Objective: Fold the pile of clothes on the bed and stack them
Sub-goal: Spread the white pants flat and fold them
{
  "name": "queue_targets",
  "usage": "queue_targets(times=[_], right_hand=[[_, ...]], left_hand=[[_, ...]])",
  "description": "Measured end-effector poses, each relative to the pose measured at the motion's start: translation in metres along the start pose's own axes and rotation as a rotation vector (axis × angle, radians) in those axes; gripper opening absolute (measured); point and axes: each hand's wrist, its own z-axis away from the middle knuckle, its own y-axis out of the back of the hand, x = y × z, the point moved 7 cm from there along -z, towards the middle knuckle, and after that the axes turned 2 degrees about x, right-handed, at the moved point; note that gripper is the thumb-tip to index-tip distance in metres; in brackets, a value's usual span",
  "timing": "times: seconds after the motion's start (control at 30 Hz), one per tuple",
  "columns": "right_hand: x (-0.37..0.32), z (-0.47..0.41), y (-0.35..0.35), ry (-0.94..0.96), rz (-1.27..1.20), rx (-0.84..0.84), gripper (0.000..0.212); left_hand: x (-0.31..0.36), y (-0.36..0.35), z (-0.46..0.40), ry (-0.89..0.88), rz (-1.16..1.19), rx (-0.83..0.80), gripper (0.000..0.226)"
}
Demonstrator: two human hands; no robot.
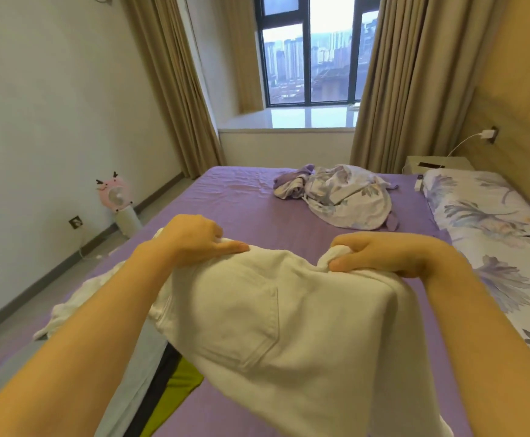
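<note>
Above the purple bed, the left hand and right hand each gripped the waistband of white trousers, which looked thick, soft, fairly heavy and best held there.

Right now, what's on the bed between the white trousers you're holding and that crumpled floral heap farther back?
Nothing: in the head view, only bare purple sheet lies between the white trousers and the floral heap.

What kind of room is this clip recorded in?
A bedroom, most likely in a high-rise flat: a bed with a purple sheet, a flowered pillow by the headboard, and a curtained window looking out on tower blocks.
</note>
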Motion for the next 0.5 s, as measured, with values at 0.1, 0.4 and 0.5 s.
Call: queue_targets(times=[0.1, 0.4, 0.5], right_hand=[[0.000, -0.041, -0.012, -0.007, -0.018, -0.004, 0.021], [0.145, -0.195, -0.191, -0.300, 0.067, 0.110, 0.010], [0.173, -0.229, -0.233, -0.346, 0.049, 0.269, 0.010]], left_hand=[[-0.027, -0.030, 0.008, 0.052, -0.029, -0.079, 0.097], [-0.074, -0.242, 0.088, 0.205, 0.042, -0.404, 0.079], [-0.091, -0.298, 0.107, 0.182, 0.052, -0.481, 0.081]])
